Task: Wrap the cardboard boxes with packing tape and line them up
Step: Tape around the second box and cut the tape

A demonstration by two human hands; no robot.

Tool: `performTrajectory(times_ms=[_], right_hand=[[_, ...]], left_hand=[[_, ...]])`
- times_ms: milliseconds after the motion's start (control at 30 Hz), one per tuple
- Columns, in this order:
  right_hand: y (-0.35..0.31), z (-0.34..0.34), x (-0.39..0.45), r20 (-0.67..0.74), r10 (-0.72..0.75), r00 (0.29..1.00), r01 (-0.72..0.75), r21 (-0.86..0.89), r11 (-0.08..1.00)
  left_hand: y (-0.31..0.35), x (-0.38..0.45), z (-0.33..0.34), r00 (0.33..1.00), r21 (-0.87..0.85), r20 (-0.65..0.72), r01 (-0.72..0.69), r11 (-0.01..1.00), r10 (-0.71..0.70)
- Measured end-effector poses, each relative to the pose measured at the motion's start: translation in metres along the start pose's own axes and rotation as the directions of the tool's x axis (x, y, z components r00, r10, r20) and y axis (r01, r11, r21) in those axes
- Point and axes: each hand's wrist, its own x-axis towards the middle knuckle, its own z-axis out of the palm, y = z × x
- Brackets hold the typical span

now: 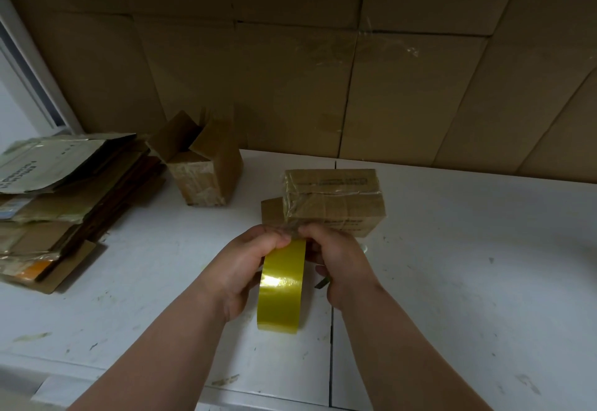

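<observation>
**Now peeling the tape end free**

Nearest the camera, the left hand [245, 268] curls around the yellow roll of tape [281, 284], holding it upright above the tabletop [452, 281]. The right hand [339, 262] is closed at the top of the roll, its fingertips pinching what looks like the loose clear end — something small and dark pokes out beneath that hand, too blurred to name.

To do this well, I'd keep the roll steady in the left hand and draw the end out flat and straight, so it doesn't fold onto itself or stick to the fingers.

Just beyond the hands sits a taped box [334, 200], already glossy with wrap. Farther left stands an open box [206, 168], flaps up — likely next. Flattened cardboard [55, 203] piles at the far left edge, crowding that side. Big cartons [290, 71] wall off the back.
</observation>
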Motion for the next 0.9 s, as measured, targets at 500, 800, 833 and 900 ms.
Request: performTrajectory(times_ms=[500, 800, 833, 900], right_hand=[[0.003, 0.002, 0.016, -0.108, -0.027, 0.994, 0.024, -0.027, 0.999], [0.008, -0.005, 0.007, -0.045, -0.146, 0.988, 0.147, 0.023, 0.989], [0.009, -0.007, 0.006, -0.03, -0.148, 0.988, 0.149, 0.026, 0.988], [0.011, -0.011, 0.003, -0.024, -0.149, 0.989, 0.15, 0.045, 0.988]], left_hand=[[0.027, 0.023, -0.013, 0.828, 0.703, -0.093, -0.339, 0.625, 0.553], [0.045, 0.07, -0.008, 0.814, 0.849, 0.312, -0.471, 0.241, 0.49], [0.044, 0.073, -0.01, 0.81, 0.85, 0.29, -0.463, 0.251, 0.511], [0.044, 0.077, -0.011, 0.806, 0.856, 0.266, -0.449, 0.255, 0.528]])
